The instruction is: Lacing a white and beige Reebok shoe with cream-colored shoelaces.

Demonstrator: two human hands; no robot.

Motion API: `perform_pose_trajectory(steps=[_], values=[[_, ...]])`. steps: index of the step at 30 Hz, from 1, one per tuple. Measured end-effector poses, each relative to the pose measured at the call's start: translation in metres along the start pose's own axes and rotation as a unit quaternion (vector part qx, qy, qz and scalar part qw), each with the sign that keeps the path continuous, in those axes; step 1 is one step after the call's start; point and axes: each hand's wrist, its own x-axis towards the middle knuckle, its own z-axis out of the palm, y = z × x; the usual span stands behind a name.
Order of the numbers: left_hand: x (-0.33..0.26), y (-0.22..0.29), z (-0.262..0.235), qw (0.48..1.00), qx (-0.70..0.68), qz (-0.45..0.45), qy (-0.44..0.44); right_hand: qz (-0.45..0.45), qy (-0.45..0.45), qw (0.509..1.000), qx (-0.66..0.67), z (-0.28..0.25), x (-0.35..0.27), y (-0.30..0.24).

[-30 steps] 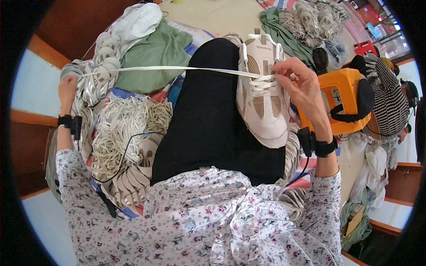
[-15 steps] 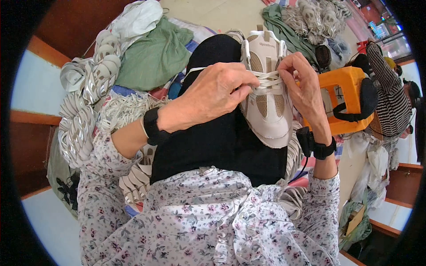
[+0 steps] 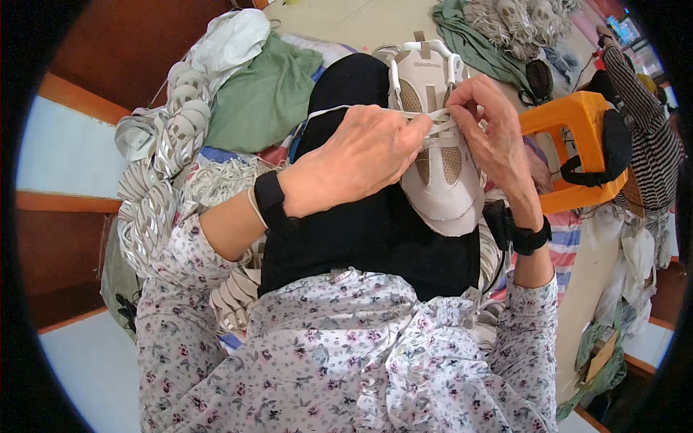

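A beige and white shoe upper (image 3: 446,203) lies toe toward me on the black cloth (image 3: 339,242) over my lap. White shoelace (image 3: 326,111) crosses its tongue, and a loose length trails out to the left behind my left hand. My left hand (image 3: 364,153) is closed over the left eyelet row, its thumb and forefinger pinching the lace above the tongue. At the right eyelet row my right hand (image 3: 492,133) also pinches the lace between thumb and forefinger. Its fingertips partly cover the eyelets there.
On the left lie stacked shoe uppers (image 3: 186,126), a green cloth (image 3: 263,94) and a heap of white laces (image 3: 224,180). An orange stool (image 3: 598,137) stands at the right, near a person in a striped top (image 3: 646,115). More uppers (image 3: 516,29) are piled at the far right.
My left hand has shifted slightly right, further across the lacing, and the lace behind it is drawn straighter. My right hand stays at the right eyelets. The whole view has shifted a little.
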Motion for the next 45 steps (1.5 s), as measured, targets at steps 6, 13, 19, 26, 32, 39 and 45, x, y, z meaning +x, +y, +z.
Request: perform_pose_trajectory(steps=[6,13,19,26,32,39,45], values=[[0.018,-0.01,0.0,0.947,-0.292,-0.116,-0.063,0.014,0.006,1.0,0.0,-0.005,-0.002,0.0],[0.018,-0.001,0.0,0.857,-0.455,-0.23,-0.069,0.024,0.014,1.0,0.002,-0.007,-0.004,0.002],[0.02,-0.002,0.002,0.955,-0.254,-0.153,-0.004,0.025,0.018,0.999,0.01,-0.006,-0.005,0.006],[0.012,-0.005,0.01,0.948,-0.27,-0.162,0.033,0.004,0.021,1.0,-0.01,-0.001,-0.005,0.007],[0.017,-0.001,0.008,0.943,-0.258,-0.211,0.016,0.007,0.023,1.0,0.001,0.0,-0.005,0.007],[0.008,-0.018,0.004,0.939,-0.238,-0.243,0.058,-0.014,0.019,1.0,-0.018,-0.001,-0.004,0.005],[-0.004,-0.031,-0.007,0.966,-0.191,-0.168,0.053,-0.037,0.012,0.996,-0.076,-0.005,-0.004,0.0]])
